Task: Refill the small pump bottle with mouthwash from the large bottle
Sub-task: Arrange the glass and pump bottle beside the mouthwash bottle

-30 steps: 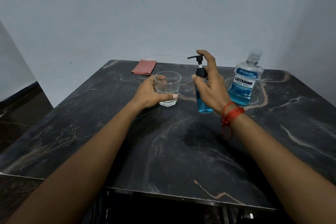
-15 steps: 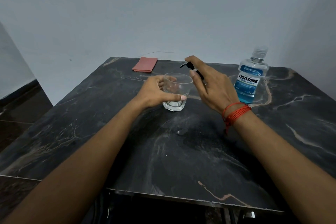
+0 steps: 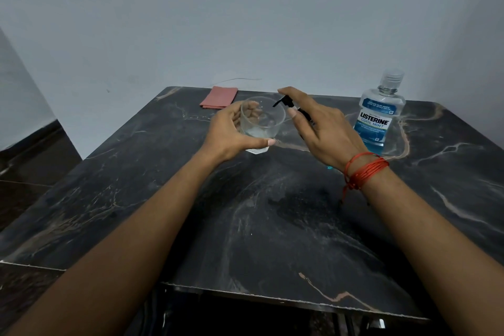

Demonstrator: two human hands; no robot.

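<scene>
My left hand is wrapped around the glass; my right hand grips the small pump bottle, tilted with its spout over the glass's rim, mostly hidden behind my fingers. The large bottle stands capped, right of the glass. I judge the refill not yet begun.

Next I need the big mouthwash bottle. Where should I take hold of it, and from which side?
Grip the mouthwash bottle around its broad labelled body, below the narrow neck. It stands upright, capped, at the table's far right, nothing around it. Come from the near side with the right hand, once that hand has set down the pump bottle.
</scene>
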